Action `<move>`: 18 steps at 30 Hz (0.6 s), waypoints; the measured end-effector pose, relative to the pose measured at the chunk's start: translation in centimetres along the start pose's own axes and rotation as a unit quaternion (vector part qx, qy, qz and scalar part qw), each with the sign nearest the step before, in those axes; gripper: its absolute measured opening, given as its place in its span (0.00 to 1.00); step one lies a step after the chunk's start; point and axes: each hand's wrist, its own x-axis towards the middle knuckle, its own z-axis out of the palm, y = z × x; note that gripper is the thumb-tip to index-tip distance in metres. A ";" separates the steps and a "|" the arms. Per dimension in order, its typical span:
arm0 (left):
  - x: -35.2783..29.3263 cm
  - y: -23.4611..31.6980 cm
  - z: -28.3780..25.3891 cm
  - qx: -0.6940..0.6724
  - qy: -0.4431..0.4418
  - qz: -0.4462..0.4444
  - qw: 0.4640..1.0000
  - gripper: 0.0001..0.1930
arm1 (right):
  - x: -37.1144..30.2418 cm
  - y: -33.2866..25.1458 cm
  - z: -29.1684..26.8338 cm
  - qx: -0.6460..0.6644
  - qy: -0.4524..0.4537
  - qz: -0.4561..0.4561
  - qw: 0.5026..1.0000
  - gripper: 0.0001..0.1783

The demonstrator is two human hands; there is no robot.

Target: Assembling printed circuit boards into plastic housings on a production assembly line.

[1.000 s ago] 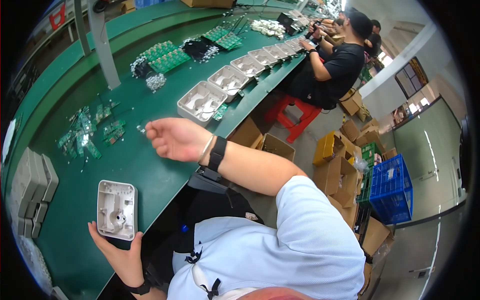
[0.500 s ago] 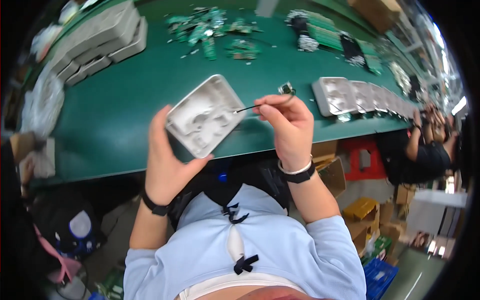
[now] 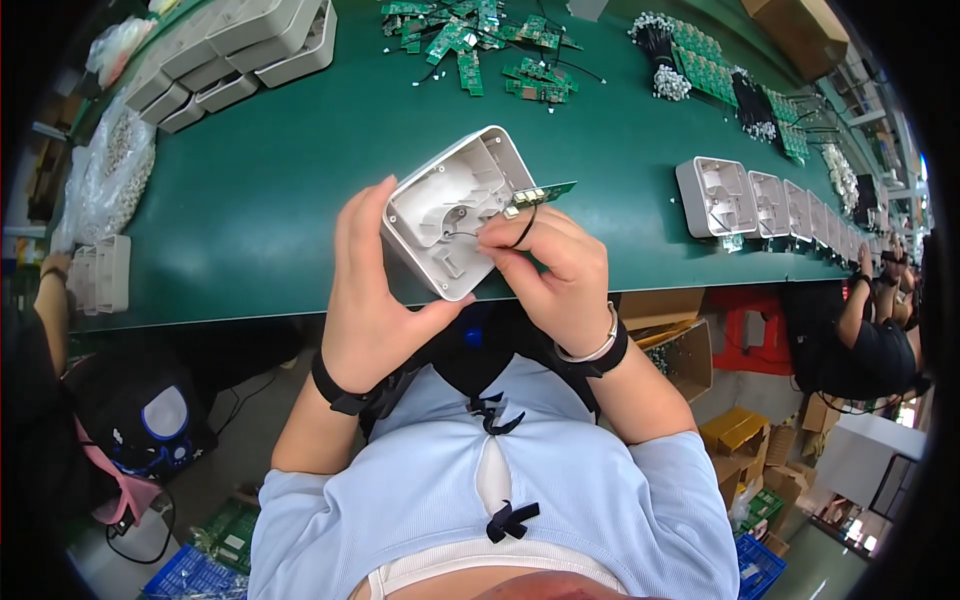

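My left hand [image 3: 375, 285] grips a light grey plastic housing [image 3: 425, 225], fingers along its left side and thumb at its near corner. The housing is tilted, its hollow inside with ribs and posts facing up. My right hand [image 3: 555, 270] pinches a thin black cable [image 3: 527, 230] over the housing's right part. One end of the cable reaches into the housing near a round opening. From its other end a small green circuit board [image 3: 545, 196] with white connectors sits above my right fingers, beside the housing's far right edge.
Green boards [image 3: 465, 45] with cables lie scattered at the far middle. Grey housings [image 3: 270, 35] are stacked far left, near a bag of small white parts [image 3: 110, 165]. A row of housings [image 3: 718, 195] runs off right, with more boards [image 3: 700, 65] behind. Co-workers' arms [image 3: 855, 305] show at both sides.
The cable end has moved from the housing's right edge further into its inside. The board now stands close beside the housing. The view has shifted slightly.
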 end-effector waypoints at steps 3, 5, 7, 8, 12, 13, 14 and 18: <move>0.0 -0.1 0.1 -0.004 0.001 -0.001 1.000 0.61 | 0.4 0.1 -0.1 -0.037 -0.018 -0.027 0.999 0.10; 0.1 0.1 0.1 0.004 0.003 0.005 1.000 0.61 | 0.6 0.1 -0.2 -0.057 -0.026 -0.064 0.996 0.10; 0.1 0.1 0.2 0.008 0.002 0.008 1.000 0.60 | 0.9 0.0 -0.3 -0.038 -0.044 -0.059 0.997 0.10; 0.1 0.0 0.2 -0.006 -0.001 0.003 1.000 0.60 | 1.0 -0.1 -0.3 -0.019 -0.062 -0.056 0.996 0.10; -0.2 -0.3 0.6 -0.048 -0.003 -0.009 0.999 0.60 | 1.2 -0.2 0.4 -0.002 -0.053 -0.045 0.998 0.09; -0.3 -0.4 0.9 -0.064 0.003 -0.010 0.998 0.59 | 1.2 -0.3 0.7 -0.003 -0.039 -0.041 0.998 0.09; -0.4 -0.4 1.1 -0.081 0.009 -0.009 0.997 0.58 | 1.2 -0.3 0.8 -0.003 -0.039 -0.041 0.998 0.09; -0.9 -0.4 1.3 -0.100 0.012 -0.030 0.994 0.58 | 0.8 -0.3 1.7 -0.025 -0.022 -0.042 0.999 0.09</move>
